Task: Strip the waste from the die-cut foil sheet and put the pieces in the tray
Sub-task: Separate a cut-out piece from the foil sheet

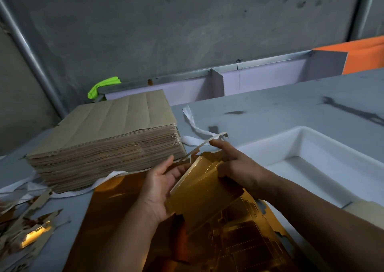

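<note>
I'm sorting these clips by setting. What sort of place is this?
Probably a print-finishing or packaging workshop: a tall stack of brown card sheets, a gold die-cut foil sheet on the bench, and stripped waste strips piled at the left.

my hands: two, left hand (164, 185) and right hand (235, 165)
foil piece (199, 194): one
tray (300, 130): one
brown sheet stack (108, 130): one
scrap pile (27, 226): one, bits uncountable tbh

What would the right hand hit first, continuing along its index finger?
The thin waste strip, seemingly touching the index fingertip of the right hand; depth unclear. It grips the foil piece.
</note>
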Motion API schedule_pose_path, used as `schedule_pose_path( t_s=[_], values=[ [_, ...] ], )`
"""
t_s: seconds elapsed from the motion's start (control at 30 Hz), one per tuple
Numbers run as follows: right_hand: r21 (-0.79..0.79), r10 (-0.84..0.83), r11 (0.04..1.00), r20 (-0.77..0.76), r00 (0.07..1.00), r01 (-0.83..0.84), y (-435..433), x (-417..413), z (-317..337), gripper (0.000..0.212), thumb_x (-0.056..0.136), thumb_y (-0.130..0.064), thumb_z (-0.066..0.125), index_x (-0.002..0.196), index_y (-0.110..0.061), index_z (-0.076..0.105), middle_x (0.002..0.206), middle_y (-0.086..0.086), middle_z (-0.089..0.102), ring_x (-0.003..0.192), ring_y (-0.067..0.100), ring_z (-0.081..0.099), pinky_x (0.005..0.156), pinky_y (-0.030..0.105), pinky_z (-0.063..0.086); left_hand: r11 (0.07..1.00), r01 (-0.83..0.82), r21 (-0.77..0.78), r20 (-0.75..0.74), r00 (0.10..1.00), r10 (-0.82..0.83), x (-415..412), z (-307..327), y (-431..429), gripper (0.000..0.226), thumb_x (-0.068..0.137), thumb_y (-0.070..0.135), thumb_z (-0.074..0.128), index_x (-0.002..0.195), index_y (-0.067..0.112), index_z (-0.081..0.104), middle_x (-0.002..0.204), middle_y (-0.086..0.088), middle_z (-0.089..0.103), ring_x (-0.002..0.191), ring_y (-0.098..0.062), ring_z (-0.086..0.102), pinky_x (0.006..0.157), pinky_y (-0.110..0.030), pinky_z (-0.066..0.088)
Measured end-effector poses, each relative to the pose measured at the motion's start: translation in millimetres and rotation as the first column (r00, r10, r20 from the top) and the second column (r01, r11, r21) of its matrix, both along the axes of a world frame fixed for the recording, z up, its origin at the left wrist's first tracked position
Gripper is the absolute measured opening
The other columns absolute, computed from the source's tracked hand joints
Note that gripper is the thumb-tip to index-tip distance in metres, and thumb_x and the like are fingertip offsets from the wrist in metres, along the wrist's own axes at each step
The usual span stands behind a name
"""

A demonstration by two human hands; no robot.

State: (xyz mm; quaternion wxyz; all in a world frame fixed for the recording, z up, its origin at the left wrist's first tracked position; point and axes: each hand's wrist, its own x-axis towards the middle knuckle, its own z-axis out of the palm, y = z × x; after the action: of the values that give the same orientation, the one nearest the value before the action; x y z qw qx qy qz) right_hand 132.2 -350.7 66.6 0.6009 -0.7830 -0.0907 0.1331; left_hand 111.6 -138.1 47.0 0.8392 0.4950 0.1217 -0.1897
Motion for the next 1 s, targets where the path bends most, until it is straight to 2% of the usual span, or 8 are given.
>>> schedule_pose_path(
  t_s=[0.13,0.3,0.43,0.53,0.63,0.77,0.9,1.0],
  values=[
    [0.002,0.011,1.0,-0.026,1.0,-0.011,0,0,1,0.069,0.087,-0.002,0.055,0.133,-0.051,0.041,0.124,0.01,0.053,0.102,0.028,0.058,0.074,0.031,0.049,0.996,0.034,-0.084,0.026,0.999,-0.032,6,-1,-11,0.064,0.079,0.068,0.057,0.097,0.011,0.079,0.095,-0.015,0.073,0.077,-0.03,0.07,0.072,-0.04,0.056],
    [-0.017,0.025,1.0,-0.033,0.999,-0.026,0,-3,3,0.065,0.087,-0.004,0.054,0.13,-0.05,0.041,0.126,0.007,0.05,0.102,0.026,0.057,0.088,0.039,0.052,0.993,0.114,0.013,0.099,0.988,-0.114,9,-1,-13,0.07,0.083,0.064,0.054,0.123,0.008,0.068,0.118,-0.019,0.067,0.103,-0.034,0.063,0.106,-0.051,0.038],
    [-0.031,0.002,1.0,-0.046,0.999,-0.003,0,-2,2,0.062,0.086,-0.005,0.053,0.136,-0.039,0.042,0.12,0.01,0.055,0.103,0.031,0.059,0.088,0.044,0.053,0.98,0.178,0.09,0.131,0.973,-0.189,8,-2,-5,0.055,0.087,0.05,0.054,0.115,0.007,0.072,0.101,-0.017,0.071,0.086,-0.029,0.067,0.079,-0.04,0.054],
    [-0.057,-0.031,0.998,-0.041,0.999,0.029,0,-1,2,0.063,0.088,-0.007,0.052,0.142,-0.037,0.037,0.122,0.009,0.052,0.101,0.027,0.057,0.087,0.04,0.052,0.942,0.145,0.302,0.138,0.971,-0.194,2,0,5,0.046,0.084,0.046,0.056,0.107,0.011,0.076,0.099,-0.015,0.07,0.085,-0.025,0.065,0.078,-0.037,0.049],
    [-0.047,-0.069,0.997,-0.029,0.997,0.068,1,1,0,0.064,0.091,-0.004,0.05,0.144,-0.037,0.034,0.111,0.007,0.056,0.094,0.023,0.06,0.078,0.036,0.055,0.903,0.088,0.419,0.166,0.971,-0.172,-3,3,10,0.04,0.081,0.038,0.06,0.107,0.011,0.075,0.107,-0.022,0.068,0.097,-0.033,0.062,0.09,-0.047,0.048],
    [-0.024,-0.07,0.997,-0.003,0.998,0.07,2,3,-2,0.062,0.098,-0.003,0.045,0.138,-0.048,0.031,0.099,-0.009,0.052,0.089,0.016,0.058,0.06,0.02,0.05,0.835,0.1,0.541,0.215,0.944,-0.252,-5,10,15,0.033,0.07,0.033,0.074,0.101,0.024,0.077,0.08,0.003,0.065,0.069,-0.012,0.049,0.068,-0.031,0.042],
    [-0.013,-0.069,0.998,0.04,0.997,0.069,2,5,-2,0.06,0.102,-0.005,0.039,0.124,-0.058,0.026,0.095,-0.017,0.045,0.089,0.015,0.057,0.057,0.014,0.051,0.793,0.151,0.591,0.181,0.932,-0.313,-4,10,21,0.038,0.065,0.028,0.08,0.102,0.035,0.076,0.112,-0.002,0.065,0.087,-0.015,0.062,0.07,-0.028,0.053],
    [-0.027,-0.081,0.996,0.067,0.994,0.083,2,6,-3,0.062,0.103,-0.005,0.037,0.133,-0.058,0.024,0.101,-0.011,0.048,0.096,0.02,0.059,0.064,0.02,0.054,0.79,0.134,0.598,0.188,0.935,-0.301,-5,11,24,0.043,0.065,0.023,0.078,0.106,0.033,0.074,0.121,-0.006,0.059,0.09,-0.017,0.065,0.071,-0.029,0.055]
  ],
)
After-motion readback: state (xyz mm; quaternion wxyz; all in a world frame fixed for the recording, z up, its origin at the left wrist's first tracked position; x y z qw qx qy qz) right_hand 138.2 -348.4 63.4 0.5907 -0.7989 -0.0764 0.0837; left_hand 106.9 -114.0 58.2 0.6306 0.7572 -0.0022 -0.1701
